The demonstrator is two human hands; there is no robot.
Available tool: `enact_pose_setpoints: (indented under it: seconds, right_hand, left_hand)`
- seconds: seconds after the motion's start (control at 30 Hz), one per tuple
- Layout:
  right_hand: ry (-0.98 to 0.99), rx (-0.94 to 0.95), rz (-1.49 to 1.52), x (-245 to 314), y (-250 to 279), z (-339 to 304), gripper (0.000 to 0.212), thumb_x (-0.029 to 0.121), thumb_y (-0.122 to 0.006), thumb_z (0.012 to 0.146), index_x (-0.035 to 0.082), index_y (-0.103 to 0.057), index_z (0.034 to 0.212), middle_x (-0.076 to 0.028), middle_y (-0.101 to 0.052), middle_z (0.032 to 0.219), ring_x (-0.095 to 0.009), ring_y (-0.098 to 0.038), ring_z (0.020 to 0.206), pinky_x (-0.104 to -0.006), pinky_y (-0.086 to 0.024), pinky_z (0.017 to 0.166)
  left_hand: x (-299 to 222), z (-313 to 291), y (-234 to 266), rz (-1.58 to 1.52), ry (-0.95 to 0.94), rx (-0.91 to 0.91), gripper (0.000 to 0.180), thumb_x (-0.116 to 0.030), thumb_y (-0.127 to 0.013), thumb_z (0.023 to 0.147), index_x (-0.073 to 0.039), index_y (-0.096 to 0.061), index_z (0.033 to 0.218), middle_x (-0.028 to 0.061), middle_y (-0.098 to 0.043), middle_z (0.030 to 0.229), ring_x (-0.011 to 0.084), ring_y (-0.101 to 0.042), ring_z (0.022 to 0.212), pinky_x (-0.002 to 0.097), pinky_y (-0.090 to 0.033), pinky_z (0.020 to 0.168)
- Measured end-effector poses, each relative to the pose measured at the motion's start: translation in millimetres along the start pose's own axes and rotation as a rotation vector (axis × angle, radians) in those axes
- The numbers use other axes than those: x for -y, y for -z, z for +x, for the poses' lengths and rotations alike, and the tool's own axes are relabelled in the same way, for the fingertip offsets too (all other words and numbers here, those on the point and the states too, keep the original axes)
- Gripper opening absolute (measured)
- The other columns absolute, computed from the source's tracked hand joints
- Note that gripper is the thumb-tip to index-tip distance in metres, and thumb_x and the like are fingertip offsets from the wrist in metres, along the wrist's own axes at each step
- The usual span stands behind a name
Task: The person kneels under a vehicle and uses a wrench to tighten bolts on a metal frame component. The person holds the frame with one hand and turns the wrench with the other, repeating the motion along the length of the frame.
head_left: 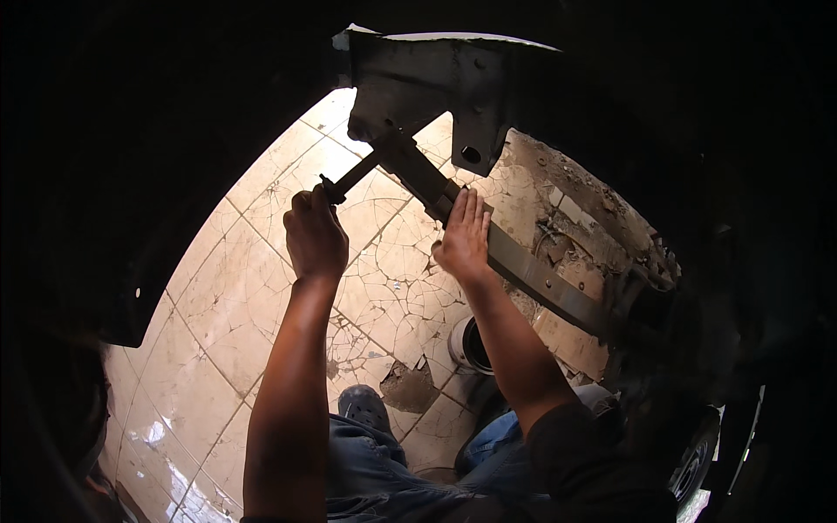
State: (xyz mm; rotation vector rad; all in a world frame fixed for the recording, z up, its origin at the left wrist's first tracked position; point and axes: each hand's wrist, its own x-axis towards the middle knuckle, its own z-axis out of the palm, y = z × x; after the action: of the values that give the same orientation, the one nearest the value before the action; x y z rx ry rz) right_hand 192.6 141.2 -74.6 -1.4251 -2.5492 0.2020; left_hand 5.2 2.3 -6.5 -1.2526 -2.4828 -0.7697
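My left hand [316, 235] is closed at the near end of a dark rod-like tool [356, 177], which has a small crosspiece close to my fingers. Its far end meets a dark clamped section at the end of a curved leaf spring [545, 283]; how they join is too dark to tell. My right hand [466, 234] lies on the spring beside a metal band, fingers stretched along it and thumb apart. Above both hands hangs a dark metal bracket [475, 118] with a round hole in its lower tab.
Dark vehicle body parts surround the work on both sides. Below is a cracked tile floor [235, 296] with broken pieces and dirt at the right. A round can [471, 344] stands under my right forearm, near my shoe [364, 406]. A wheel [696, 462] shows at lower right.
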Motion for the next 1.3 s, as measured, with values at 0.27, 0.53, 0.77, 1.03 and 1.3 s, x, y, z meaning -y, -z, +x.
enact_pose_setpoints:
  seconds: [0.27, 0.53, 0.77, 1.03, 1.3]
  right_hand:
    - [-0.001, 0.038, -0.062, 17.7, 1.6, -27.6, 0.105, 0.020, -0.071, 0.076, -0.008, -0.003, 0.152, -0.027, -0.008, 0.160, -0.039, -0.007, 0.150, -0.0492, -0.009, 0.122]
    - [-0.083, 0.075, -0.044, 16.9, 12.2, -6.1, 0.107, 0.021, -0.071, 0.076, -0.008, -0.002, 0.152, -0.026, -0.010, 0.160, -0.037, -0.009, 0.150, -0.0475, -0.009, 0.122]
    - [-0.072, 0.035, 0.020, -2.3, 3.2, 6.7, 0.111, 0.019, -0.074, 0.073, -0.006, -0.001, 0.153, -0.026, -0.006, 0.161, -0.038, -0.004, 0.151, -0.0485, -0.007, 0.122]
    - [0.066, -0.028, 0.021, 0.7, -3.5, -26.3, 0.118, 0.021, -0.077, 0.072, -0.004, 0.005, 0.153, -0.025, -0.003, 0.162, -0.039, -0.002, 0.151, -0.0491, -0.005, 0.122]
    - [-0.006, 0.077, -0.009, 12.1, 6.5, -29.5, 0.110, 0.019, -0.072, 0.075, -0.006, 0.003, 0.153, -0.025, -0.005, 0.161, -0.037, -0.003, 0.151, -0.0475, -0.007, 0.123]
  left_hand:
    - [0.5, 3.4, 9.7, -0.016, 0.005, 0.003, 0.026, -0.009, -0.059, 0.093, -0.003, -0.057, 0.118, 0.0181, -0.058, 0.113, 0.0373, -0.059, 0.094, 0.0443, -0.055, 0.074]
    - [1.6, 2.7, 5.6, -0.005, -0.004, -0.024, 0.025, -0.009, -0.059, 0.093, -0.004, -0.057, 0.117, 0.0176, -0.058, 0.113, 0.0373, -0.059, 0.091, 0.0450, -0.054, 0.073]
    - [0.3, 4.9, -0.5, 0.007, -0.064, -0.048, 0.022, -0.010, -0.058, 0.094, -0.004, -0.057, 0.115, 0.0171, -0.059, 0.111, 0.0368, -0.059, 0.092, 0.0446, -0.053, 0.073]
    - [2.2, 4.0, 2.8, -0.018, -0.017, -0.014, 0.023, -0.010, -0.058, 0.094, -0.005, -0.057, 0.116, 0.0165, -0.059, 0.111, 0.0380, -0.059, 0.092, 0.0458, -0.053, 0.075]
    - [-1.0, 0.2, 8.5, -0.041, 0.011, 0.010, 0.024, -0.009, -0.058, 0.093, -0.004, -0.057, 0.117, 0.0168, -0.058, 0.113, 0.0383, -0.059, 0.093, 0.0461, -0.053, 0.075]
